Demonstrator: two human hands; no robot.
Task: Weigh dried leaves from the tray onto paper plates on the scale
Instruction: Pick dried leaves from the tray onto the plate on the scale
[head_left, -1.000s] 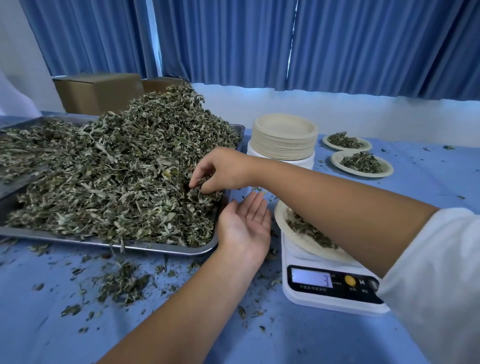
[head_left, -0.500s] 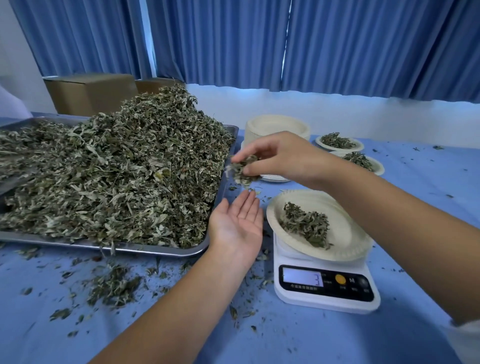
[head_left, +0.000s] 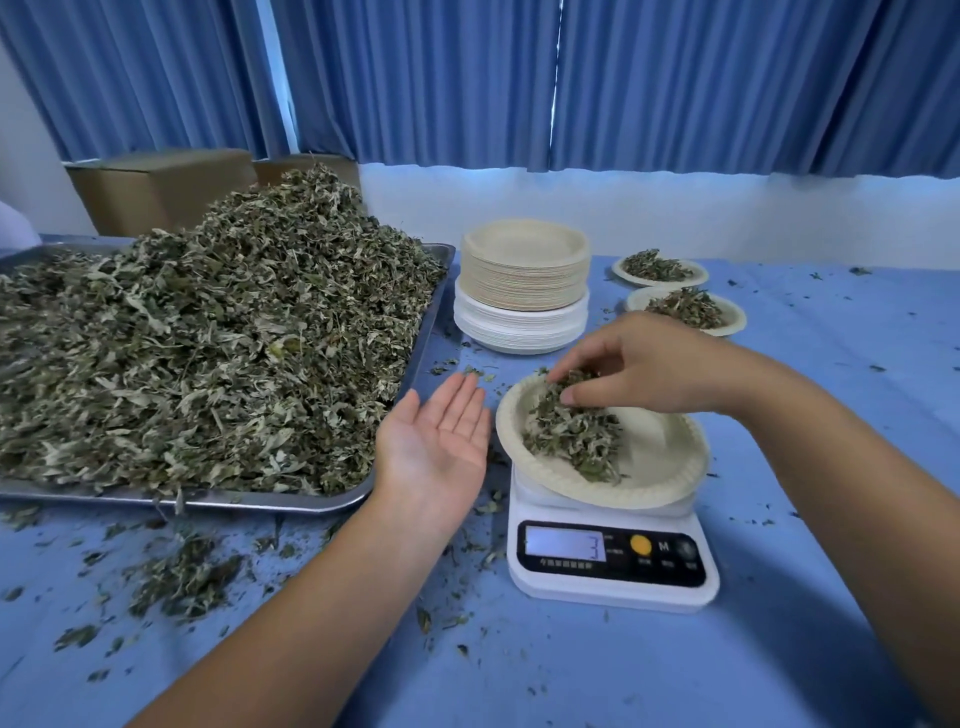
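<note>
On the scale (head_left: 613, 587), at about 4 o'clock from the middle of the view, sits a paper plate (head_left: 660, 457) with a small heap of dried leaves (head_left: 571, 441) on its 9 o'clock half. The right hand (head_left: 639, 364) is low over this heap, with fingers and thumb curled together round a tuft of the leaves that touches the heap. The left hand (head_left: 436, 441) lies palm up with straight fingers and holds nothing. It is just at 9 o'clock of the plate, between it and the tray (head_left: 249, 500), which carries the large mound (head_left: 208, 338). I judge the step is to add leaves until the wanted weight is reached. To do it well, the fingers should loosen slowly and drop only few leaves at a time. The hand should then lift fully off the plate, because any pressure spoils the reading. The display (head_left: 565, 542) shows a figure I cannot read surely. The leaves look light and crumbly, so a low release keeps them off the blue cloth (head_left: 753, 649). A stack of plates (head_left: 524, 280) waits at 12 o'clock of the scale, and filled plates (head_left: 737, 319) stand at 1 o'clock.
</note>
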